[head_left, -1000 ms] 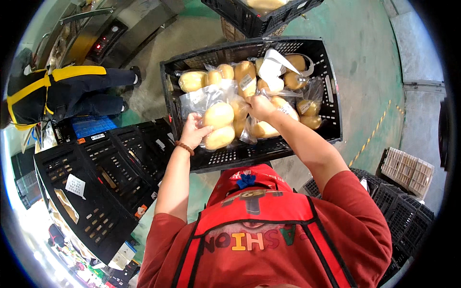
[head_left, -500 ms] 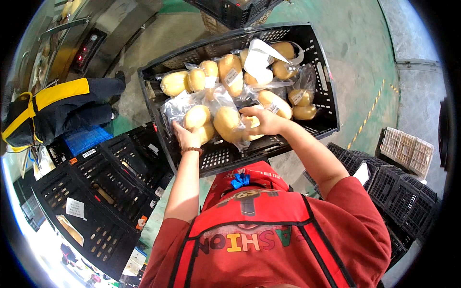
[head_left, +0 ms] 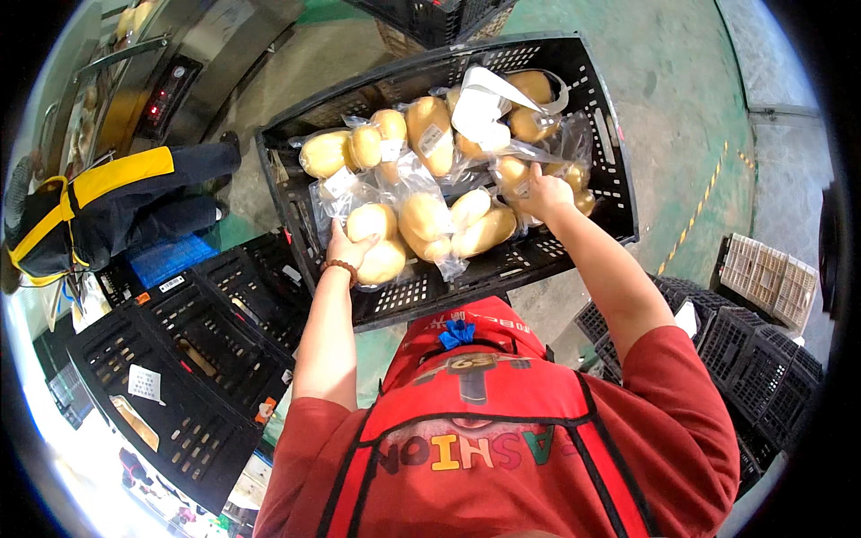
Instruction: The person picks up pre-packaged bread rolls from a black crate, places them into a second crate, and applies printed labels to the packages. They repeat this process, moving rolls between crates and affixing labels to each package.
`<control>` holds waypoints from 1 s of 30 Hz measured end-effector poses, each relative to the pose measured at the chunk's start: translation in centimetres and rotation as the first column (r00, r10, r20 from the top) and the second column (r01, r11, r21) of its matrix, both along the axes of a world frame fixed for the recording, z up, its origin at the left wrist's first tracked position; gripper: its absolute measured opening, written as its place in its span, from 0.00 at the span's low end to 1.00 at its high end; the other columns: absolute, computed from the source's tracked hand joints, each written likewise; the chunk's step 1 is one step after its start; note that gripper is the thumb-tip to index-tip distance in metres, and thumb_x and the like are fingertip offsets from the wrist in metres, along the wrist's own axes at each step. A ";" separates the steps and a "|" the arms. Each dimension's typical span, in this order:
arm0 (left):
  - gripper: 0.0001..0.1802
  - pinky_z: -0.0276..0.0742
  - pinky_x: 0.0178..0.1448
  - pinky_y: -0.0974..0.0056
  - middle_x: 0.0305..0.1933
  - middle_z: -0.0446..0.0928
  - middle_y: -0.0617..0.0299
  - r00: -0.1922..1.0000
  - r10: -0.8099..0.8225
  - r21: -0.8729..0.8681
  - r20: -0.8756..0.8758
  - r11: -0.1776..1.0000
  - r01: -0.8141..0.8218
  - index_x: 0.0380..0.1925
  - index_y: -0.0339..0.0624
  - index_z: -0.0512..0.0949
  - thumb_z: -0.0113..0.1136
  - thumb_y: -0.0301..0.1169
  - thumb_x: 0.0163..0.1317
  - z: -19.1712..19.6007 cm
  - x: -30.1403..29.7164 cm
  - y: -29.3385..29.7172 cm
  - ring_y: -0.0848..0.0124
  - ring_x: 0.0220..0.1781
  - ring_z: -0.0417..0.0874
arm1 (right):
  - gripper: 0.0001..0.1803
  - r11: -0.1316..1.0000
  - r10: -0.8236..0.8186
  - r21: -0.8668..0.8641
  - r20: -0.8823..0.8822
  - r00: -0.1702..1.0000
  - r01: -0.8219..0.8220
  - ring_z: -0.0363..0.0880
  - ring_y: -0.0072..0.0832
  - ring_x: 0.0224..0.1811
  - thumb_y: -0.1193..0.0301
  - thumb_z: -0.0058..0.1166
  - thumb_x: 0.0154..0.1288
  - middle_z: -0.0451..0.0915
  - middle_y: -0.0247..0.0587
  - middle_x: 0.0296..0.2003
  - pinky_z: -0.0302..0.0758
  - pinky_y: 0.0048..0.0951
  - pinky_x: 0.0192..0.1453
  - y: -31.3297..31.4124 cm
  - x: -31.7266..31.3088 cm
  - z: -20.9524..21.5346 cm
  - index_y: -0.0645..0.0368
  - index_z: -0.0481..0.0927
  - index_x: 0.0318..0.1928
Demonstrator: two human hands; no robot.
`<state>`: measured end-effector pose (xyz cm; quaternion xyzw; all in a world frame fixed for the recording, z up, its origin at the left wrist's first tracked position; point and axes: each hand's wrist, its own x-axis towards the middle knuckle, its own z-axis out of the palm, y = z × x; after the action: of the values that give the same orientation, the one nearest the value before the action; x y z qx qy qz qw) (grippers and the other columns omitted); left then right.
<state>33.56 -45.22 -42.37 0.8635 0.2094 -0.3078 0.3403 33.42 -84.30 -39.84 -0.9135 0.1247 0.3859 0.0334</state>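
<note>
A black plastic crate [head_left: 377, 82] in front of me holds several clear bags of yellow-brown potatoes, some with white labels. My left hand [head_left: 350, 249] grips a bag of potatoes [head_left: 373, 222] at the near left, thumb on top and the other fingers mostly hidden. Toward the right side, my right hand [head_left: 547, 194] is closed on another bag of potatoes [head_left: 511, 172]; its fingertips are partly hidden. Between my hands lie a bagged pair of potatoes [head_left: 425, 220] and more potatoes [head_left: 485, 231]. A loosely unwound white label roll [head_left: 481, 106] rests on the far bags.
Stacked black crates [head_left: 215, 359] stand at the left, a blue crate [head_left: 170, 258] behind them. A person in dark clothes with yellow bands [head_left: 117, 179] is at the far left, near a metal machine [head_left: 215, 54]. More crates [head_left: 753, 359] stand at the right; another black crate [head_left: 439, 20] stands beyond mine.
My right hand has moved right and away from the near middle bags onto another bag. My left hand remains at the near-left bag, shifted slightly, and its potatoes now show more fully.
</note>
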 end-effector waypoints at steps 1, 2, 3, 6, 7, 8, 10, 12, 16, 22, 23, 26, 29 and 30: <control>0.59 0.71 0.60 0.56 0.58 0.70 0.39 0.999 -0.035 0.065 -0.022 0.997 0.036 0.69 0.37 0.45 0.74 0.42 0.44 0.1 -0.1 0.1 0.50 0.55 0.77 | 0.47 1.000 0.000 -0.015 -0.010 1.000 0.000 0.82 0.41 0.44 0.43 0.50 0.57 0.81 0.54 0.41 0.78 0.38 0.47 0.2 0.0 0.6 0.65 0.56 0.65; 0.58 0.72 0.59 0.56 0.59 0.70 0.40 0.997 -0.068 0.129 -0.047 0.989 0.073 0.69 0.36 0.45 0.73 0.42 0.45 0.4 -0.2 0.2 0.50 0.55 0.77 | 0.45 1.000 0.000 -0.030 -0.020 1.000 -0.001 0.82 0.41 0.44 0.43 0.50 0.58 0.81 0.54 0.41 0.78 0.38 0.46 0.6 -0.1 1.0 0.66 0.58 0.64; 0.57 0.72 0.59 0.56 0.58 0.70 0.40 0.994 -0.093 0.211 -0.064 0.972 0.104 0.69 0.37 0.46 0.73 0.41 0.45 0.9 -0.2 -0.2 0.50 0.55 0.77 | 0.37 0.997 0.079 -0.022 0.077 0.994 -0.077 0.82 0.40 0.45 0.48 0.48 0.61 0.81 0.52 0.41 0.78 0.37 0.47 1.2 -0.5 1.3 0.65 0.64 0.60; 0.55 0.72 0.58 0.55 0.57 0.71 0.42 0.979 -0.194 0.423 -0.062 0.883 0.202 0.68 0.40 0.49 0.73 0.41 0.45 3.4 -0.5 -2.6 0.50 0.55 0.76 | 0.20 0.908 0.341 0.132 0.316 0.885 -0.397 0.78 0.38 0.50 0.69 0.47 0.61 0.78 0.44 0.48 0.74 0.34 0.54 4.1 -0.5 1.1 0.60 0.71 0.54; 0.55 0.72 0.58 0.54 0.57 0.71 0.43 0.967 -0.255 0.475 -0.018 0.848 0.233 0.68 0.41 0.49 0.73 0.41 0.45 4.6 -0.9 -3.3 0.50 0.56 0.75 | 0.22 0.844 0.419 0.196 0.342 0.841 -0.500 0.75 0.38 0.54 0.68 0.50 0.60 0.76 0.44 0.52 0.73 0.34 0.57 5.1 -0.2 0.8 0.58 0.71 0.55; 0.54 0.72 0.58 0.54 0.56 0.71 0.44 0.948 -0.319 0.528 0.023 0.809 0.259 0.68 0.43 0.50 0.73 0.40 0.45 6.0 -1.1 -4.1 0.51 0.56 0.75 | 0.24 0.764 0.486 0.256 0.375 0.789 -0.592 0.71 0.39 0.59 0.67 0.52 0.59 0.73 0.44 0.56 0.71 0.34 0.60 5.8 0.3 0.3 0.57 0.71 0.57; 0.50 0.70 0.60 0.54 0.57 0.70 0.49 0.893 -0.448 0.505 0.042 0.781 0.368 0.66 0.51 0.58 0.74 0.37 0.42 9.4 -0.6 -6.0 0.55 0.59 0.71 | 0.38 0.719 0.498 0.409 0.259 0.828 -0.561 0.64 0.39 0.65 0.57 0.63 0.50 0.68 0.47 0.61 0.66 0.34 0.64 6.8 1.5 -1.2 0.55 0.68 0.62; 0.51 0.67 0.64 0.53 0.63 0.66 0.51 0.803 -0.585 0.442 0.117 0.754 0.485 0.66 0.54 0.59 0.75 0.34 0.39 10.9 0.4 -7.7 0.55 0.64 0.67 | 0.45 0.754 0.535 0.428 0.039 0.844 -0.498 0.64 0.39 0.65 0.51 0.66 0.45 0.68 0.47 0.61 0.65 0.35 0.64 7.9 2.9 -1.4 0.55 0.67 0.63; 0.45 0.55 0.71 0.48 0.69 0.60 0.63 0.229 -0.925 0.482 0.303 0.356 0.801 0.60 0.53 0.68 0.76 0.34 0.35 8.2 3.4 -10.3 0.58 0.72 0.55 | 0.42 0.699 0.664 0.373 -0.021 0.747 -0.611 0.69 0.42 0.60 0.48 0.68 0.40 0.71 0.45 0.56 0.67 0.38 0.62 8.1 3.8 -1.8 0.54 0.74 0.56; 0.39 0.55 0.69 0.50 0.55 0.75 0.56 0.234 -0.970 0.245 0.065 0.243 0.939 0.47 0.45 0.75 0.74 0.51 0.33 6.7 8.5 -12.0 0.57 0.63 0.68 | 0.36 0.674 0.684 0.271 0.122 0.719 -0.687 0.75 0.40 0.52 0.44 0.64 0.41 0.75 0.44 0.46 0.73 0.37 0.54 5.4 2.5 0.3 0.56 0.78 0.46; 0.36 0.57 0.66 0.52 0.44 0.79 0.55 0.361 -0.919 0.161 0.160 0.385 0.909 0.39 0.42 0.76 0.71 0.56 0.34 5.4 8.7 -10.7 0.56 0.56 0.73 | 0.36 0.698 0.660 0.262 0.123 0.741 -0.666 0.75 0.39 0.51 0.43 0.63 0.43 0.75 0.44 0.47 0.74 0.37 0.55 4.9 2.4 0.5 0.56 0.78 0.47; 0.26 0.73 0.45 0.57 0.31 0.79 0.54 0.694 -0.705 0.057 0.145 0.706 0.706 0.31 0.41 0.76 0.69 0.52 0.43 2.9 9.2 -8.2 0.58 0.35 0.80 | 0.35 0.817 0.505 0.237 0.146 0.851 -0.525 0.80 0.40 0.45 0.40 0.57 0.46 0.79 0.49 0.43 0.76 0.37 0.50 3.2 2.0 1.9 0.59 0.80 0.42; 0.16 0.73 0.35 0.61 0.23 0.77 0.57 0.829 -0.549 -0.017 0.108 0.833 0.554 0.27 0.39 0.75 0.63 0.42 0.57 -0.5 8.6 -5.5 0.66 0.27 0.77 | 0.36 0.934 0.265 0.220 0.107 0.958 -0.283 0.82 0.43 0.39 0.36 0.49 0.50 0.82 0.53 0.33 0.77 0.36 0.47 1.1 2.2 2.0 0.62 0.83 0.31; 0.15 0.73 0.36 0.62 0.24 0.77 0.59 0.855 -0.513 -0.006 0.076 0.857 0.514 0.28 0.39 0.76 0.62 0.41 0.57 -1.5 8.1 -4.8 0.67 0.28 0.77 | 0.36 0.955 0.206 0.201 0.071 0.976 -0.216 0.82 0.43 0.39 0.36 0.49 0.51 0.83 0.52 0.33 0.77 0.37 0.47 0.9 2.4 2.1 0.62 0.83 0.31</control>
<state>41.65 -50.01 -43.88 0.8940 -0.0448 -0.3588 0.2646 35.80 -83.36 -37.70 -0.9222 -0.0152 0.3757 0.0903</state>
